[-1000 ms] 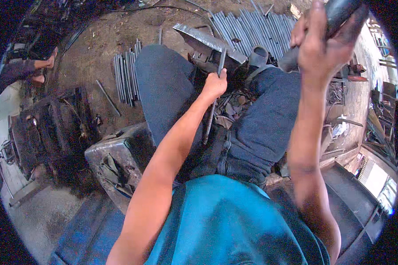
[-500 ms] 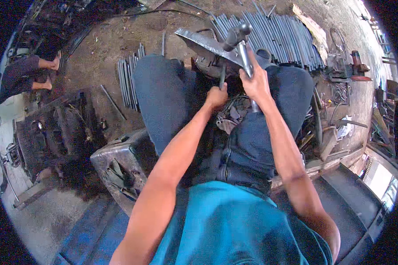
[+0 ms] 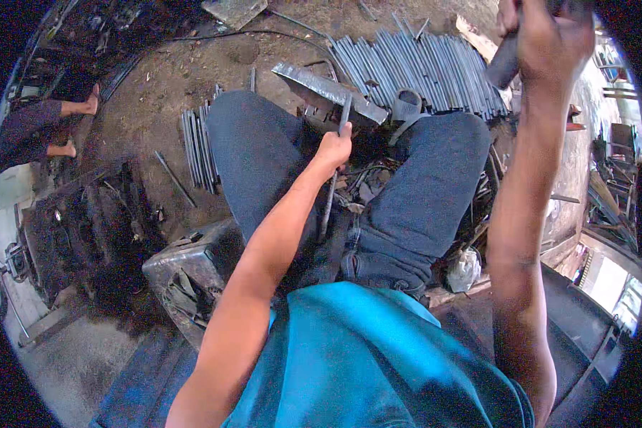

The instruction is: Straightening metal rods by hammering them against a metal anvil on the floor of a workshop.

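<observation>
My left hand [image 3: 334, 150] is closed around a long grey metal rod [image 3: 328, 207]. The rod's far end rests on or just over the edge of a metal anvil bar [image 3: 314, 82] between my knees; contact is hard to confirm. Its near end reaches back toward my lap. High at the upper right, my right hand [image 3: 555, 46] grips a hammer [image 3: 505, 64], partly hidden by the fingers and the dark picture rim.
Many grey rods [image 3: 435, 71] lie in rows beyond the anvil, with a smaller bundle [image 3: 198, 150] left of my knee. A short pipe [image 3: 406, 105] stands by my right knee. A metal box [image 3: 185, 267] sits at left. Another person's bare feet [image 3: 91, 100] show far left.
My right hand has swung the hammer up and to the right, away from the anvil. My left hand has shifted slightly left, and the rod now lies across the anvil's edge.
</observation>
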Available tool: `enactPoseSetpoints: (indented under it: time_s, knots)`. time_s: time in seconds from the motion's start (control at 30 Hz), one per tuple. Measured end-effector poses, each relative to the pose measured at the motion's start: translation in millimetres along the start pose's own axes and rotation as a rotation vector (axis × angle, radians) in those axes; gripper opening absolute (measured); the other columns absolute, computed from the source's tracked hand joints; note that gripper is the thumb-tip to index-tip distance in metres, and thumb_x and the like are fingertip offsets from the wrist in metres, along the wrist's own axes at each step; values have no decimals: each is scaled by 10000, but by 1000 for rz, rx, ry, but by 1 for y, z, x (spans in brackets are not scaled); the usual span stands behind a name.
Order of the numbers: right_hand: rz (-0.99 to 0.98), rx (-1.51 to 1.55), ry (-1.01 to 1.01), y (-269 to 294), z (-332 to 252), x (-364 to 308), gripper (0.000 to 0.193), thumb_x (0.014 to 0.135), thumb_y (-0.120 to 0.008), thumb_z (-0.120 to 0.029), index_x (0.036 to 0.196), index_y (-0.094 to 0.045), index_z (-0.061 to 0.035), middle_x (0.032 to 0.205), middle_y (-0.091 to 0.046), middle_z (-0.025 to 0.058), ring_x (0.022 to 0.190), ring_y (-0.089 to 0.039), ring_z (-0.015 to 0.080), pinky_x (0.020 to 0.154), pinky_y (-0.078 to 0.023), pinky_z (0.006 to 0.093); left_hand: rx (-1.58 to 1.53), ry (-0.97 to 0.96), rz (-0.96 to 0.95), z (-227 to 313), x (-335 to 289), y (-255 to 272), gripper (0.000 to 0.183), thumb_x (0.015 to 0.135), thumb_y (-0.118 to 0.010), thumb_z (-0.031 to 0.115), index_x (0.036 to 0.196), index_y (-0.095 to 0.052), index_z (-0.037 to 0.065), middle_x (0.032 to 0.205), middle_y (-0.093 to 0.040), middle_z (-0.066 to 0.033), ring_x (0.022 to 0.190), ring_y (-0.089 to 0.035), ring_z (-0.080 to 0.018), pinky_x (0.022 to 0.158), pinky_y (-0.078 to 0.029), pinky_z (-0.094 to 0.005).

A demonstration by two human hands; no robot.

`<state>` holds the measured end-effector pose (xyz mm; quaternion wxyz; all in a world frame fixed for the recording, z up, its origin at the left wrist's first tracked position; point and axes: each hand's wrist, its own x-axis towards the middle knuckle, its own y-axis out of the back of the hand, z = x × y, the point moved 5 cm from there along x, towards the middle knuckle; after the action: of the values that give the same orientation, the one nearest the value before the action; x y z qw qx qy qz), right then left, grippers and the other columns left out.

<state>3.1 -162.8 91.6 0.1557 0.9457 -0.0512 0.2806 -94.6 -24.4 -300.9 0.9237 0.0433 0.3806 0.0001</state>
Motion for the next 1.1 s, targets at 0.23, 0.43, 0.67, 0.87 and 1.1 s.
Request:
enactPoseSetpoints:
  time_s: [0.23, 0.43, 0.67, 0.87, 1.1]
  knots:
    - [127, -374, 349, -27, 78, -87, 541, 798, -609, -103, 1293, -407, -19, 895, -612, 172, 647, -600, 265, 622, -483, 345, 164, 52, 51, 12, 2, 4, 677, 907, -407, 506, 763, -570, -135, 615, -580, -213, 510, -592, -332, 488, -452, -422]
    - [-614, -573, -388, -71, 217, -211, 731, 719, -495, 18, 1393, -310, -195, 934, -583, 295, 812, -584, 434, 705, -456, 497, 259, -85, 81, 1, 13, 0, 698, 891, -432, 499, 866, -582, -182, 867, -572, -377, 944, -569, -470, 796, -451, -454]
    - [-399, -378, -516, -45, 221, -204, 714, 750, -541, 0, 1408, -303, -145, 955, -622, 223, 745, -637, 243, 671, -492, 342, 303, -94, 139, -23, 34, 10, 702, 879, -428, 574, 869, -593, -108, 746, -612, -201, 705, -599, -322, 663, -461, -417]
    - [-293, -273, -236, -19, 159, -112, 642, 752, -591, -82, 1345, -357, -1, 1183, -540, 272, 1043, -579, 339, 893, -427, 351, -366, 242, -370, -5, -10, -11, 498, 853, -424, 640, 780, -358, 152, 555, -261, 60, 429, -263, -64, 393, -221, -240]
    - [92, -124, 91, -11, -44, -4, 545, 850, -558, -94, 1335, -337, 24, 640, -506, 17, 381, -422, 57, 330, -378, 189, -357, 224, -282, -18, -10, -5, 493, 869, -437, 602, 786, -401, 118, 573, -315, 47, 417, -296, -76, 364, -236, -239]
